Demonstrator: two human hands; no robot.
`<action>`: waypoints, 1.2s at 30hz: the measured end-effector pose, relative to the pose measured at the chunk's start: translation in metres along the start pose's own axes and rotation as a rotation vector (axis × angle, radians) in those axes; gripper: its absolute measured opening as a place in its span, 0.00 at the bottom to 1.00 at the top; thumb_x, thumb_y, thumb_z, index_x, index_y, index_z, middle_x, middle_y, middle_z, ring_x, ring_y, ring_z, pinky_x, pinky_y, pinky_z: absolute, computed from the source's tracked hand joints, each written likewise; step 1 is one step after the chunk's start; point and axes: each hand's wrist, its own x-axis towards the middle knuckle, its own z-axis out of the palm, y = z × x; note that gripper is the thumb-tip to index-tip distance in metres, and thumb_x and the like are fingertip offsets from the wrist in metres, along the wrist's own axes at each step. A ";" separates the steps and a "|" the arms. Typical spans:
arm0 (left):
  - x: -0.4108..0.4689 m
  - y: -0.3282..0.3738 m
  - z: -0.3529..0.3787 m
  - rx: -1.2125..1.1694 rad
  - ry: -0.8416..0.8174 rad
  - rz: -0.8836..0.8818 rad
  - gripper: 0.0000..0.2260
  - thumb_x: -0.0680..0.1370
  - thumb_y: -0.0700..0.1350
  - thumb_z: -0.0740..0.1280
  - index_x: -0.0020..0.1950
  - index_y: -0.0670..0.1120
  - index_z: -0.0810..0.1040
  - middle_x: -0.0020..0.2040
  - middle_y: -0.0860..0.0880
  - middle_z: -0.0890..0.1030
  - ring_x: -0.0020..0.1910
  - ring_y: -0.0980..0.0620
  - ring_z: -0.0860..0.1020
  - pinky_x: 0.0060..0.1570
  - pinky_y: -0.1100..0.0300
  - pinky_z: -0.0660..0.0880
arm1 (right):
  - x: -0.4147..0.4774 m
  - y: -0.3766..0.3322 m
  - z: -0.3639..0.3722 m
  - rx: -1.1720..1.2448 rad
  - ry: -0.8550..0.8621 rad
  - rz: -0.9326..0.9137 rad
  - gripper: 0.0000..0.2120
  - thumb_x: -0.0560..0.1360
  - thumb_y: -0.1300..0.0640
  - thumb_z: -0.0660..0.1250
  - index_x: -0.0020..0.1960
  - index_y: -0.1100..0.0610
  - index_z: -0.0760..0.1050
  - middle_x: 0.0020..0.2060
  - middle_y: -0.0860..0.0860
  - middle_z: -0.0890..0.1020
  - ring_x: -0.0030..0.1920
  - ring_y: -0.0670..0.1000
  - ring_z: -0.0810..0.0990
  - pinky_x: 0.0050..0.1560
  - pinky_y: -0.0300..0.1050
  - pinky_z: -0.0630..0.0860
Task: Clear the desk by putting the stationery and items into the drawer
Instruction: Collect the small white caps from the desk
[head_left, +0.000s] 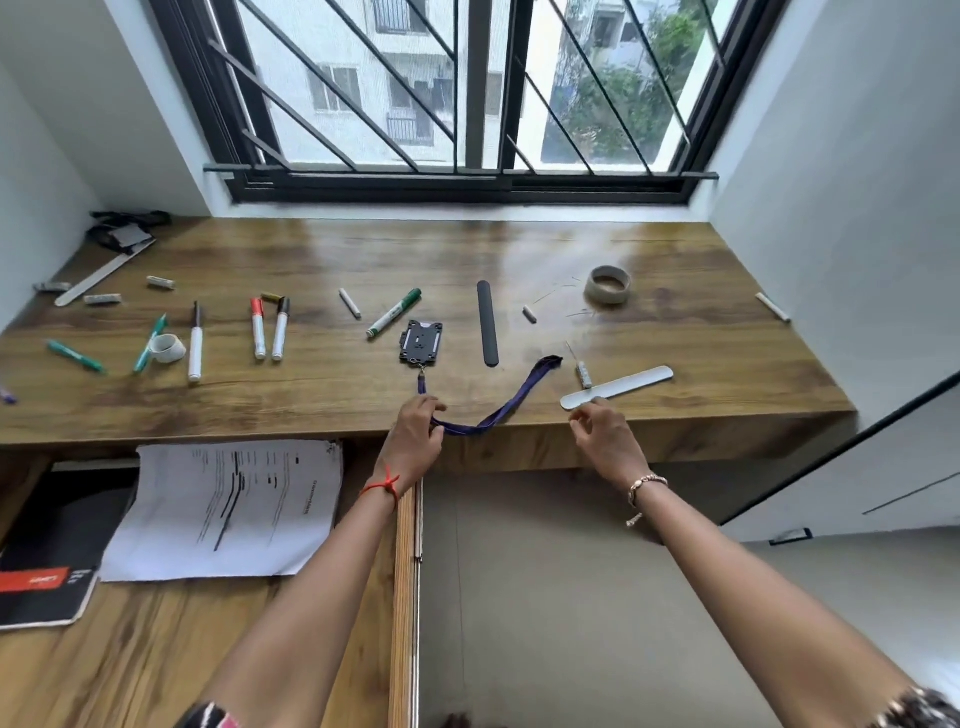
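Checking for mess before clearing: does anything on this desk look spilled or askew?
The purple lanyard sags over the front edge of the desk, pinched by the left hand. Thin slivers lie scattered beside the tape roll, identity unclear.

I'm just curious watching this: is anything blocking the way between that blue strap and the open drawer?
Nothing visible does. The left hand grips the lanyard at the front edge of the desk, and the open drawer sits just below, to its left. Inside lie papers and a black notebook, with bare wood beside them.
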 end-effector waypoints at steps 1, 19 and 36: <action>0.003 0.002 0.001 -0.001 0.005 0.011 0.15 0.76 0.35 0.63 0.62 0.38 0.73 0.63 0.42 0.73 0.67 0.47 0.68 0.68 0.59 0.63 | 0.002 0.003 -0.003 0.003 0.012 0.003 0.08 0.76 0.64 0.63 0.50 0.67 0.78 0.48 0.59 0.77 0.48 0.56 0.77 0.50 0.41 0.72; 0.091 0.088 0.081 0.048 -0.012 -0.012 0.14 0.74 0.31 0.62 0.59 0.37 0.75 0.60 0.40 0.75 0.64 0.45 0.71 0.66 0.61 0.63 | 0.087 0.124 -0.052 0.046 -0.067 0.036 0.06 0.74 0.65 0.64 0.47 0.66 0.78 0.45 0.57 0.76 0.47 0.55 0.77 0.51 0.43 0.72; 0.127 0.122 0.126 0.092 -0.255 0.041 0.19 0.74 0.39 0.68 0.64 0.41 0.72 0.64 0.43 0.72 0.67 0.47 0.66 0.67 0.61 0.60 | 0.143 0.168 -0.064 0.088 -0.102 0.041 0.06 0.74 0.62 0.64 0.46 0.63 0.79 0.45 0.60 0.81 0.50 0.58 0.77 0.51 0.47 0.72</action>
